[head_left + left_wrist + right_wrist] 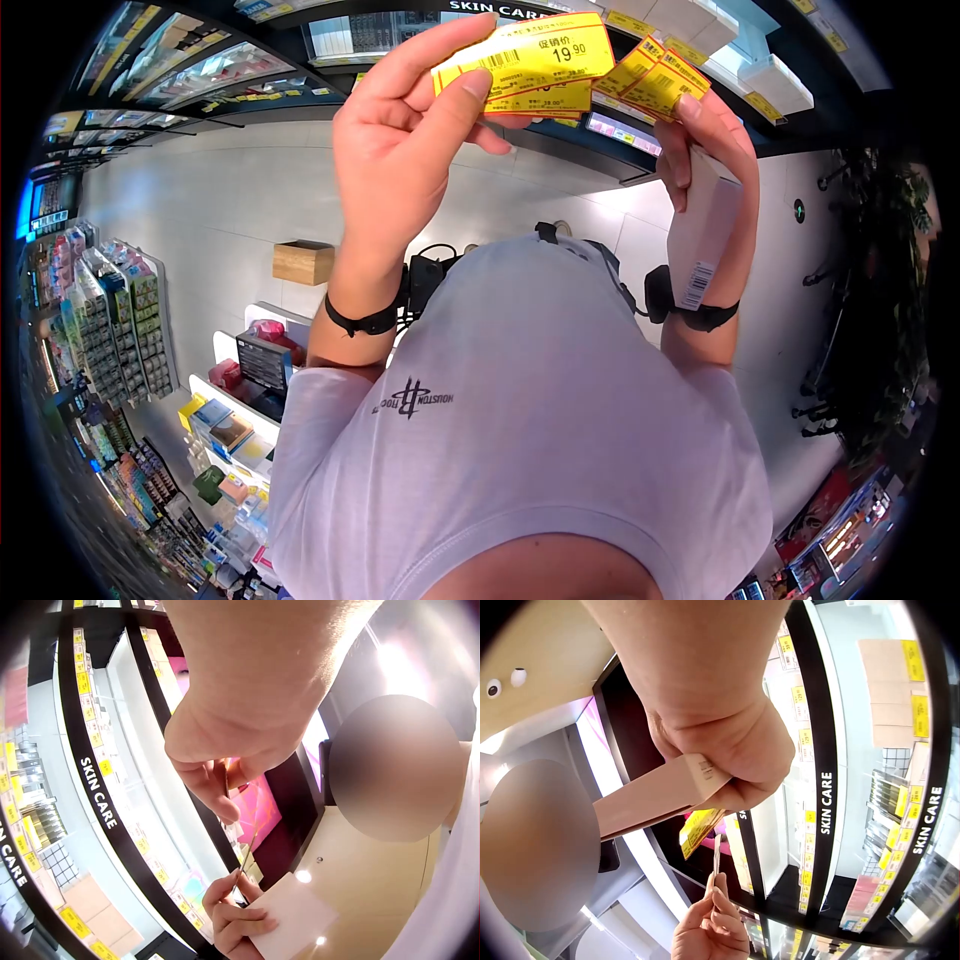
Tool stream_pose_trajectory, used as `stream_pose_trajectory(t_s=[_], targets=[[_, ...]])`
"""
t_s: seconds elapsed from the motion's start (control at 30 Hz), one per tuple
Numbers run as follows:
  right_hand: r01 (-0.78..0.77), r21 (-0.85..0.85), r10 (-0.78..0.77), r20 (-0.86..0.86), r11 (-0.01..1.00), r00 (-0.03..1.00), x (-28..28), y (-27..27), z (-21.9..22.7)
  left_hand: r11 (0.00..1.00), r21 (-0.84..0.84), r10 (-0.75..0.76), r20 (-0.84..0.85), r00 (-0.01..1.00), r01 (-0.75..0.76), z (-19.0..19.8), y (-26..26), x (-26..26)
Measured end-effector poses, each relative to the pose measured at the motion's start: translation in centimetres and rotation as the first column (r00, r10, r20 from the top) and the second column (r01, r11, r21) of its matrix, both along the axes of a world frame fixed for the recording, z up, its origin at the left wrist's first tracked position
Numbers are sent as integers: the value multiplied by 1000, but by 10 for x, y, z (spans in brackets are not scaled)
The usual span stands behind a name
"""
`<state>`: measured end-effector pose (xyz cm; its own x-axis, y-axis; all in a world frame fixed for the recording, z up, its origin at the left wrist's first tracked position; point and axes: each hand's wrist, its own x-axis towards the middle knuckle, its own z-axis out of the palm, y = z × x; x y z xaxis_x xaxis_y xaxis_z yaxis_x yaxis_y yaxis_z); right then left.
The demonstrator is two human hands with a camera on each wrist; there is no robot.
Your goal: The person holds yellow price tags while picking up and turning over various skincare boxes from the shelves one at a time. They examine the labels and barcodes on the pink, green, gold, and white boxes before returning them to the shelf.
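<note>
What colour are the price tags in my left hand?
The price tags are yellow with black print, clearest in the head view.

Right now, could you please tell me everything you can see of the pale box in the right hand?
The pale box is slim and flat-sided, apparently cardboard, with a barcode near its lower end in the head view. It runs from the right hand, whose fingers grip its upper end, toward the black wristband; contact there is unclear. Whether it is sealed cannot be told.
</note>
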<state>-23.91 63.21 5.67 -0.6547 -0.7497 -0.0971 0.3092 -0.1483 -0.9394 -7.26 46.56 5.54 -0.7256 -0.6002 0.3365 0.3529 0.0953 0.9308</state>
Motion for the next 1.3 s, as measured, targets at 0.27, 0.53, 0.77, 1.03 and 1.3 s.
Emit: stream_pose_trajectory(t_s=[0.27,0.53,0.77,1.03,1.3], targets=[[-78,-115,75,-35,990,997,9,-10,9,998,-39,50,0,999,-50,4,10,4],[-10,-156,-4,-91,988,996,1,-22,-3,998,63,-6,-23,1000,7,4,9,7],[60,-120,-76,-132,991,988,-7,-26,-7,992,123,14,-4,1000,-13,5,6,9],[-14,-131,-8,-165,991,986,-7,-29,-6,973,211,97,-29,995,-89,5,4,8],[15,-50,-24,-188,999,982,10,-32,8,968,230,114,-66,991,-96,0,-4,7]])
